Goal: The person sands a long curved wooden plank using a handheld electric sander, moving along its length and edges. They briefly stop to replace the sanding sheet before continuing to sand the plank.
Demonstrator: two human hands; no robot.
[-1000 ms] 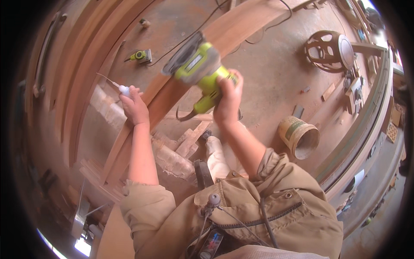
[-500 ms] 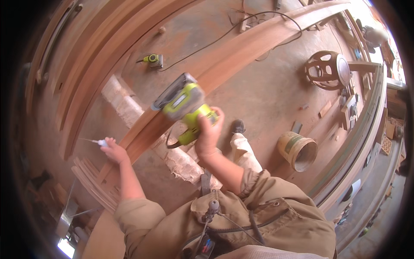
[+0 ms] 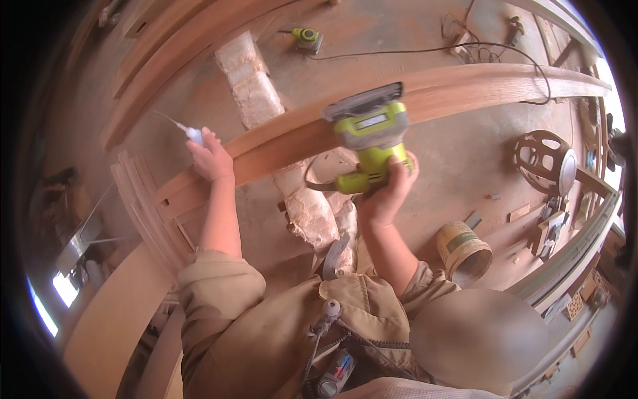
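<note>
My right hand [image 3: 385, 199] grips a lime-green and grey power sander [image 3: 374, 136], raised over a long curved wooden beam [image 3: 458, 90]. The sander's flat dark pad is turned upward, away from me, and a dark strap or cord loops beside its grip. My left hand [image 3: 214, 159] is closed round a small white bottle [image 3: 194, 135] with a long thin nozzle that points up and to the left. That hand is over the beam's near left end; whether it touches the wood I cannot tell. Lumpy wrapped blocks [image 3: 309, 209] lie under the beam.
Another lime-green sander [image 3: 308, 38] sits on the dusty floor, near a dark cable [image 3: 399, 52] that runs right across the beam. More curved beams [image 3: 179, 70] stand at upper left. A dirty bucket [image 3: 458, 246] and a round openwork wooden stool [image 3: 531, 159] are to the right. Thin wood strips [image 3: 143, 206] are at left.
The view has turned, so the beam lies flatter across it. The sander has swung right with my right hand, its pad now more level. Both hands keep their holds.
</note>
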